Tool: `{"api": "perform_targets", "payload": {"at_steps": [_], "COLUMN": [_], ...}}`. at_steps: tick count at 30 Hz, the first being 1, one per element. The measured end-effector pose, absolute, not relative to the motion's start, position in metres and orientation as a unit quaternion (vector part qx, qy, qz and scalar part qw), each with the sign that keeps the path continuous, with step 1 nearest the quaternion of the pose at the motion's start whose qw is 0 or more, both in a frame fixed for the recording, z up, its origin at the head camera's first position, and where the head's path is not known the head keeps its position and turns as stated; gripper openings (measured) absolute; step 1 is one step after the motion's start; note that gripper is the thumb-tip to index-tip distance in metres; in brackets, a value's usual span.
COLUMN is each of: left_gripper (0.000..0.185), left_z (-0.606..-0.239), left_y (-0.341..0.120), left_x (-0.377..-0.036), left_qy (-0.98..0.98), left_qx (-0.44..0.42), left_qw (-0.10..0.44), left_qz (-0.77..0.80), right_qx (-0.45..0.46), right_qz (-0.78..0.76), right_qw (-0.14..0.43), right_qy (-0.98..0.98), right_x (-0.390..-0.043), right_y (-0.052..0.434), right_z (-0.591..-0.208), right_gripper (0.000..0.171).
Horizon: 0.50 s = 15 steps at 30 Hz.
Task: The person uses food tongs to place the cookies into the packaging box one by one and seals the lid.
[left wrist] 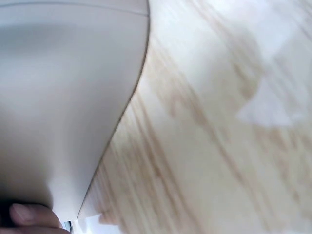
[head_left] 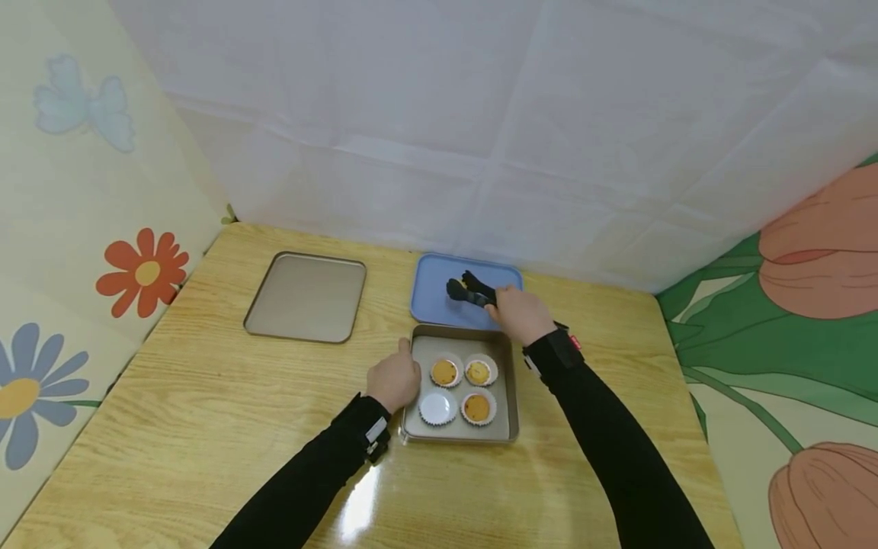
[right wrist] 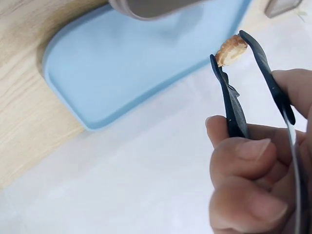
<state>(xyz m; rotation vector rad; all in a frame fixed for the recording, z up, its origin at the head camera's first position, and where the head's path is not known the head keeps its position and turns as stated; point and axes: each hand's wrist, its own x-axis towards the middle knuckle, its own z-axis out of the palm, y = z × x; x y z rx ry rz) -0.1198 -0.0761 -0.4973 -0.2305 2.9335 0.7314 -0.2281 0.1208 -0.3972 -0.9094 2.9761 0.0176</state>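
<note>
My right hand (head_left: 523, 314) grips black tongs (head_left: 485, 292) above the blue tray (head_left: 428, 293). Between the tong tips, a small golden-brown baked piece (right wrist: 231, 50) is pinched, clearest in the right wrist view. In front of the tray stands a square metal baking pan (head_left: 509, 385), with my left hand (head_left: 394, 377) holding its left wall. White paper cups sit inside the pan. Three contain round baked pieces (head_left: 478, 408); the front-left paper cup (head_left: 437, 408) has nothing in it. The left wrist view shows the pan's outer wall (left wrist: 73, 97) and a few fingertips (left wrist: 34, 214).
A flat, shallow metal tray (head_left: 309, 297) lies at the back left of the wooden table (head_left: 226, 412). White sheeting (head_left: 439, 152) hangs behind the table's back edge. Printed flower panels (head_left: 754, 366) flank the table on both sides.
</note>
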Motion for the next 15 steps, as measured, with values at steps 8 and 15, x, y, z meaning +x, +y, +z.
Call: {"api": "perform_targets", "payload": {"at_steps": [8,15], "left_gripper": [0.045,0.041], "left_z": [-0.494,-0.496], "left_y": [-0.076,-0.077], "left_x": [-0.120,-0.120], "left_qy": [0.965,0.964], "left_qx": [-0.079,-0.074], "left_qw": [0.064,0.050], "left_qz": [0.242,0.251], "right_qx": [-0.324,-0.331], "right_qz": [-0.024,-0.083], "right_qw": [-0.051,-0.074], "right_qy": [0.945,0.937], "right_x": [-0.212,-0.193], "right_y": [0.132,0.143], "right_z": [-0.383,-0.376], "right_gripper": [0.035,0.033]}}
